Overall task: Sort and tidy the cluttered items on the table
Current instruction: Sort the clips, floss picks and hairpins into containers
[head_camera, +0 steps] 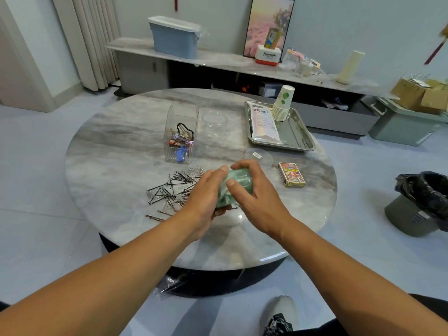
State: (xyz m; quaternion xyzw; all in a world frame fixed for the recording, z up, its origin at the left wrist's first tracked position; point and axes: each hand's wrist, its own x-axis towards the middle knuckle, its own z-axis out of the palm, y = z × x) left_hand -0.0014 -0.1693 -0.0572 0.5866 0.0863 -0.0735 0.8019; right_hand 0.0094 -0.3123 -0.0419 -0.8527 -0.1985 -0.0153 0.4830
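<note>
Both hands hold a pale green jar, tilted, above the round marble table. My left hand grips its lower part from the left. My right hand curls over its upper end, thumb on the front. Left of the hands lies a scatter of black hairpins and paper clips. Behind them stands a clear rectangular box with hair ties and clips inside. An empty clear round jar stands beside it, and a clear lid lies past my right hand.
A card box lies right of my hands. A steel tray at the back right carries a white packet and stacked paper cups. A bin with a black bag stands on the floor, right.
</note>
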